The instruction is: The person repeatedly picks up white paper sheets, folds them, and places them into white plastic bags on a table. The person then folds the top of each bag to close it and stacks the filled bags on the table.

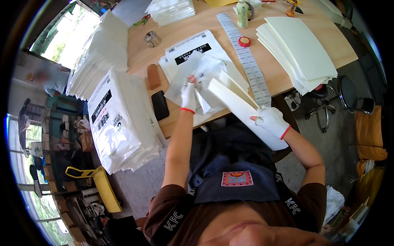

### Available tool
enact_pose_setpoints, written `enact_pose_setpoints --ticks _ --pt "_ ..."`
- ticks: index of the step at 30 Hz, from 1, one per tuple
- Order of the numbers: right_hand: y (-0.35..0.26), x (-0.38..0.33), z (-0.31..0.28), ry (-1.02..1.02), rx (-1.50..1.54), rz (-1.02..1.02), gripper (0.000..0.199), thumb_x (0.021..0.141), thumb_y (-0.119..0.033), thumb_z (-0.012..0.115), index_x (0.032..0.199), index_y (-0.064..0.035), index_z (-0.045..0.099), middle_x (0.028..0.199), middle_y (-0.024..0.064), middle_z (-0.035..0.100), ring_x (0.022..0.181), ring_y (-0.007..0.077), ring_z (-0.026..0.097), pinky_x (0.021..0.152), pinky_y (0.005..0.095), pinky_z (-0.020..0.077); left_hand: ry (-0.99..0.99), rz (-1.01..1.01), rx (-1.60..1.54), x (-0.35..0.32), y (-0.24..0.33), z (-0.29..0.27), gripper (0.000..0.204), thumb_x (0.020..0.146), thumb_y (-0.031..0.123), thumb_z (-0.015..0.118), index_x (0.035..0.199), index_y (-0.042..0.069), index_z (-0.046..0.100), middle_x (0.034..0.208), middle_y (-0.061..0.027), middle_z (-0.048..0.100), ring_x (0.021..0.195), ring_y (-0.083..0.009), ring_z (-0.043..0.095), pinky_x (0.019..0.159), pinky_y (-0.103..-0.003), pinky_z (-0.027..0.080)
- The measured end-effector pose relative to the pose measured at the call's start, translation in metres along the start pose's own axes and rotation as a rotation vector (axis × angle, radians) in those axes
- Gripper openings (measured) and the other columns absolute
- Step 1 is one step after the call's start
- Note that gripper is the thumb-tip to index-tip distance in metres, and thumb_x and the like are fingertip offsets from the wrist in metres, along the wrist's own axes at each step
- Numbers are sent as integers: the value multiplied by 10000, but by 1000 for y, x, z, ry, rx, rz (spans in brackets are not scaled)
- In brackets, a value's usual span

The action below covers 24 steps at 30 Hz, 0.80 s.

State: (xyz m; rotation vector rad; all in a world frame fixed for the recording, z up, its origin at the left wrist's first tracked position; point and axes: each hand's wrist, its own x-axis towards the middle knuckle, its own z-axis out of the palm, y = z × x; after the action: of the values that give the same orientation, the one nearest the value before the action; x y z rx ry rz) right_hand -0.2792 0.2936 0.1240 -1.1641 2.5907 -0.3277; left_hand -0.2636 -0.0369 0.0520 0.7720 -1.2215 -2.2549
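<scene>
My left hand (pixel 188 95), in a white glove with a red cuff, grips the mouth of a clear plastic bag (pixel 197 78) lifted above the wooden table (pixel 287 82). My right hand (pixel 271 119), gloved the same way, holds a bundle of cream paper sheets (pixel 242 108) by its near end. The bundle's far end points into the bag's opening. Under the bag lies a pile of printed white packs (pixel 197 47).
A tall stack of cream sheets (pixel 299 49) lies at the right of the table. A strip of labels (pixel 246 57), a red cap (pixel 244 41), a bottle (pixel 242 13), a black phone (pixel 159 105) and a brown block (pixel 153 76) lie nearby. Filled white packs (pixel 119 119) pile up at left. A stool (pixel 349 96) stands at right.
</scene>
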Motion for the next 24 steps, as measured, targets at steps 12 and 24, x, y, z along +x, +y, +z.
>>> enact_pose_setpoints --ticks 12,24 --pt "-9 37 -7 -50 468 -171 280 843 -312 559 802 -62 678 831 102 670 773 263 645 641 396 505 -505 792 1126 -166 41 77 243 802 61 628 1037 118 650 826 -101 656 664 -292 623 598 -361 497" --pt "-7 135 78 195 578 -224 250 839 -242 577 1028 -87 631 1003 95 622 899 246 599 775 420 483 -722 1015 1027 -180 29 109 211 627 73 666 821 131 607 778 -67 582 640 -285 591 543 -372 458"
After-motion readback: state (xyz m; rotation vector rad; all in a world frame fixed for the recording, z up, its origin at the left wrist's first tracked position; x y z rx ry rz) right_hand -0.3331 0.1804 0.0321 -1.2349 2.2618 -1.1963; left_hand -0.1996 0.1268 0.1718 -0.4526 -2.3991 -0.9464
